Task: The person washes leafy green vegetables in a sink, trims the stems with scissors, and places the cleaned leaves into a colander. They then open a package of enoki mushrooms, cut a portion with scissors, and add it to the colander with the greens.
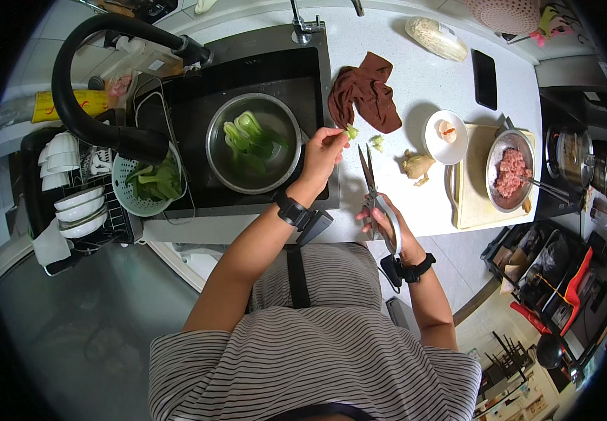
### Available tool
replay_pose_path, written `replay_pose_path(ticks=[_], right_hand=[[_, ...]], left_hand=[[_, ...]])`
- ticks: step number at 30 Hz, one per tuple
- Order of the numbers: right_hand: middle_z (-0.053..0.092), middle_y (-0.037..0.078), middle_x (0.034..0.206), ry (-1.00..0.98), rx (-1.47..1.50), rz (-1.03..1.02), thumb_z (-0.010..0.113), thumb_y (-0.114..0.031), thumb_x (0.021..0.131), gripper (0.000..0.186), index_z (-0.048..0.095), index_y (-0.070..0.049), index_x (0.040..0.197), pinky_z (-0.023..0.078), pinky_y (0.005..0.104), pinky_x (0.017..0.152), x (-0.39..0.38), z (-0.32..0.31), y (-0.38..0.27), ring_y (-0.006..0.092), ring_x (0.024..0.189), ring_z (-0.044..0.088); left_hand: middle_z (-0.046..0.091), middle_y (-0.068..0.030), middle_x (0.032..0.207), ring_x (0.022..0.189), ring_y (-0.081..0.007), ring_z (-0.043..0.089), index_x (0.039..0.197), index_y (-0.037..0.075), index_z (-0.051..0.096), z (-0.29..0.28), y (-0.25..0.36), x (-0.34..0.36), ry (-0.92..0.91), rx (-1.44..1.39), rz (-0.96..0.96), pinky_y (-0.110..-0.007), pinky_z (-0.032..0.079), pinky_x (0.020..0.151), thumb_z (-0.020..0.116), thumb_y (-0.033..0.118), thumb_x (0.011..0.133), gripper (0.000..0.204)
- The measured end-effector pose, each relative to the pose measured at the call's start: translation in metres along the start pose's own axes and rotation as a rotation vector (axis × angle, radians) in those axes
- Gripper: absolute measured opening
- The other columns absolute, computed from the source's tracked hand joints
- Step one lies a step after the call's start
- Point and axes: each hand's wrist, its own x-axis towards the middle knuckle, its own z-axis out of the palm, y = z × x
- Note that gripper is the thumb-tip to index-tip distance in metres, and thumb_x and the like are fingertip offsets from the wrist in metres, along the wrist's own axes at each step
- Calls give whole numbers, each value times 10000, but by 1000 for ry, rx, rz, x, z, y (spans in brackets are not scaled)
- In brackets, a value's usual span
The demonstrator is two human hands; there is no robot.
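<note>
Pinched in my left hand (323,158) is a small pale-green vegetable piece (350,133), beside the sink's right edge. My right hand (391,228) grips silver kitchen scissors (371,182), their slightly parted blades pointing up toward that piece. Another green scrap (378,144) lies on the white counter near the tips. Leafy greens (247,137) sit in water in a steel bowl (218,165) in the black sink, and more are in a pale colander (127,193). A ginger root (418,165) rests right of the scissors, below a brown cloth (365,95).
A white bowl (446,151) stands beside a board (466,217) bearing a steel bowl of minced meat (512,172). A phone (484,79) and wrapped pale vegetable (435,38) lie behind. A black faucet (63,98) arches over the left, near a dish rack (100,231).
</note>
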Motion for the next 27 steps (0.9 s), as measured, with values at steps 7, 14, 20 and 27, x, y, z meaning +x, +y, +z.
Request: replay_pose_path(ticks=[7, 14, 20, 27], right_hand=[[501, 28, 853, 90, -399, -198, 690, -323, 800, 571, 398, -4, 1173, 374, 220, 701, 14, -6, 5, 92, 771, 437], [501, 17, 796, 139, -517, -266, 679, -334, 808, 563, 431, 26, 1163, 372, 213, 626, 24, -6, 0, 78, 702, 418], [484, 16, 785, 124, -556, -243, 647, -380, 824, 584, 418, 30, 1171, 368, 223, 623, 23, -3, -1, 87, 701, 414], [476, 23, 798, 116, -542, -241, 638, -413, 821, 614, 400, 26, 1179, 380, 228, 660, 25, 3, -1, 100, 731, 426]], left_hand=[[584, -60, 804, 586, -36, 425, 968, 8, 539, 3, -5, -1, -44, 99, -14, -182, 329, 509, 582, 95, 869, 139], [595, -56, 822, 593, -26, 390, 982, -4, 543, 6, -8, -5, -138, 142, -41, -180, 311, 505, 568, 85, 867, 147], [594, -65, 834, 555, -14, 353, 977, 5, 544, 4, -6, -2, -144, -36, -160, -172, 280, 482, 570, 77, 867, 134], [585, -61, 828, 520, -14, 343, 950, 18, 539, -1, -3, -2, -144, -270, -275, -166, 263, 464, 584, 66, 856, 115]])
